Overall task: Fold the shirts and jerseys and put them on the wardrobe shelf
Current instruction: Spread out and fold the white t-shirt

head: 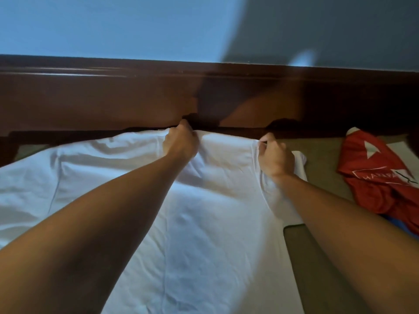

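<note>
A white shirt (204, 223) lies spread flat on the bed, reaching from the near edge up to the dark wooden headboard. My left hand (181, 141) pinches its far edge near the middle, close to the headboard. My right hand (274, 157) grips the fabric at the shirt's far right corner, by the shoulder, with a short sleeve (299, 162) sticking out beside it. A red jersey (376, 177) with white print lies crumpled on the bed to the right, apart from both hands.
The dark wooden headboard (136, 98) runs across the far side, with a blue wall above it. Olive-brown bedding (322, 159) shows between the white shirt and the red jersey. A bit of blue cloth (403, 225) peeks out under the jersey.
</note>
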The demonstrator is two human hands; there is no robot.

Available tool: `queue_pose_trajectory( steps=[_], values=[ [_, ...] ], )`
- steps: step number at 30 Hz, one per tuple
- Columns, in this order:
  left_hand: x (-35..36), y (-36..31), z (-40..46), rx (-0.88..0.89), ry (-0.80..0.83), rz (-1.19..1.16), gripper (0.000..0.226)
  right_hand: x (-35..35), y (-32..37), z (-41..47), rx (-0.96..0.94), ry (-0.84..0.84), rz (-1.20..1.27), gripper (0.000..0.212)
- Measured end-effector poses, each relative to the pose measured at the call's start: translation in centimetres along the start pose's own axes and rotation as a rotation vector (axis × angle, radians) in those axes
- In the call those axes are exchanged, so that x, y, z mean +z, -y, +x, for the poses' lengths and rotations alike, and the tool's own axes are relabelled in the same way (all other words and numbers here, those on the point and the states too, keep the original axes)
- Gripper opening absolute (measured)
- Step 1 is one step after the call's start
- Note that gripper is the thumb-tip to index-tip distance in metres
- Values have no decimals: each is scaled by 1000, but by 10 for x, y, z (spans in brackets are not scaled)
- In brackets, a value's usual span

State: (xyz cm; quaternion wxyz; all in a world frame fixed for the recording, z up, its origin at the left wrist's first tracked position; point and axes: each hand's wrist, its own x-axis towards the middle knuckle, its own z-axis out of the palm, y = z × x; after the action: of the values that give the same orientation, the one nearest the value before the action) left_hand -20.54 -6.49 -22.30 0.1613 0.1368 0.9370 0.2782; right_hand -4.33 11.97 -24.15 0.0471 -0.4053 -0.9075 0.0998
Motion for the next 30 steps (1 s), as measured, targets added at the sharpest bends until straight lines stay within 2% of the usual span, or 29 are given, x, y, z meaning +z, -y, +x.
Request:
queue_pose_trajectory(
  steps=[4, 6, 8, 10, 12, 13, 15, 17, 21, 23, 26, 28, 30],
  values=[
    [16, -3, -3, 57, -54, -231, 26, 2, -1, 4, -16, 25, 79, 24],
    [26, -2, -13, 115, -85, -251, 32, 2, -7, 2, -15, 12, 191, 26],
    [36, -4, -30, 266, -159, -143, 31, -2, -18, -3, 2, -103, 208, 28],
    [52, -9, -53, 509, -194, 22, 29, -9, -34, -9, 58, -183, 97, 33],
    [71, -18, -72, 693, -126, 116, 35, -14, -54, -13, 142, -146, -93, 38],
    [81, -24, -81, 735, -39, 160, 41, -15, -64, -14, 157, -118, -186, 39],
    [100, -34, -95, 758, 135, 289, 57, -15, -78, -16, 171, -89, -277, 43],
    [115, -38, -101, 746, 220, 424, 70, -14, -84, -15, 180, -82, -231, 44],
    [128, -34, -103, 739, 193, 551, 75, -18, -99, -11, 61, -91, -138, 45],
    [129, -34, -102, 745, 182, 563, 76, -21, -115, -9, -40, -86, -196, 35],
    [129, -39, -102, 732, 187, 570, 78, -24, -130, 2, -110, -104, -142, 19],
    [130, -40, -102, 716, 180, 591, 80, -26, -130, 10, -104, -118, -132, 22],
    [128, -42, -104, 710, 157, 594, 81, -27, -124, 10, -80, -119, -190, 33]
  ],
)
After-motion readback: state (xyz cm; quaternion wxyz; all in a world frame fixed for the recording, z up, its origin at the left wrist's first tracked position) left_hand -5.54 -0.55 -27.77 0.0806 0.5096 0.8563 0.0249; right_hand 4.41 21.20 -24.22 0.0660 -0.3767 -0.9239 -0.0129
